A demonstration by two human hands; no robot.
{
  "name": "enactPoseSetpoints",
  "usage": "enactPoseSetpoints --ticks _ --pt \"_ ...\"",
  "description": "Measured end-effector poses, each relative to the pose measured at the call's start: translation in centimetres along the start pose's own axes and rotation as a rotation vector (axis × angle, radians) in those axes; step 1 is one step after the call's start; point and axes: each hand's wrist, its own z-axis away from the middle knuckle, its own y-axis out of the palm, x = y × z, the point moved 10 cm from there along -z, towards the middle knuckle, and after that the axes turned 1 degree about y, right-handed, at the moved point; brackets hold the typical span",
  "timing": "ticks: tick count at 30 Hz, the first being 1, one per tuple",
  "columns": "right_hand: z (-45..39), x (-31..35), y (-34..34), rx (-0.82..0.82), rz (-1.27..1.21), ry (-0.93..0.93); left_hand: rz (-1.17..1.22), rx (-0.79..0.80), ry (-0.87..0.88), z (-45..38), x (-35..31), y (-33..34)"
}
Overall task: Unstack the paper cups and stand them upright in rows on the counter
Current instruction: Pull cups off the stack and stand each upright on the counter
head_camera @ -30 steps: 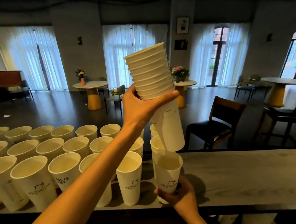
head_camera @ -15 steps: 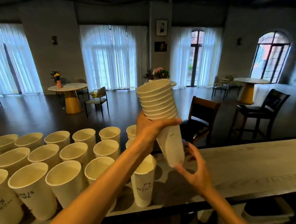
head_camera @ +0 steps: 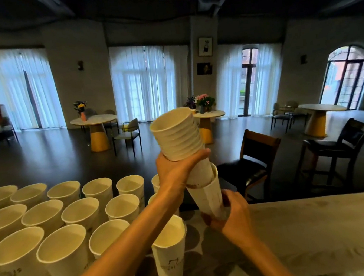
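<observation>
My left hand [head_camera: 175,171] grips a tilted stack of nested white paper cups [head_camera: 177,137] around its middle, held above the counter. My right hand [head_camera: 230,215] wraps around the bottom cup [head_camera: 211,196] of that stack, which has slid partly out of the others. Several white paper cups [head_camera: 57,218] stand upright in rows on the left part of the grey counter [head_camera: 318,224]. The nearest row ends with a cup [head_camera: 170,252] just below my left forearm.
Bare counter stretches to the right of my hands. Beyond the counter's far edge stand a dark wooden chair [head_camera: 252,164] and a black bar stool [head_camera: 337,145]. Round tables with yellow bases and flower vases are further back in the room.
My right hand let go of a cup on the counter, rose, and now grips the stack's bottom cup. The stack has tilted and dropped lower. The camera view swung right and down.
</observation>
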Motion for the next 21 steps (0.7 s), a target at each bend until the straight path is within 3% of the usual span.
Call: enactPoseSetpoints --ticks 4,12,21 --pt "-0.9 -4.6 5.1 0.185 -0.060 0.249 0.184 -0.054 -0.005 -3.1 -3.1 -2.7" --pt "-2.5 -7.2 11.5 0.268 -0.208 0.326 0.221 -0.175 0.044 -7.5 -3.3 -8.2" --pt "-3.7 -7.5 13.0 0.287 -0.228 0.348 0.230 -0.160 0.025 -7.9 -0.8 -8.4"
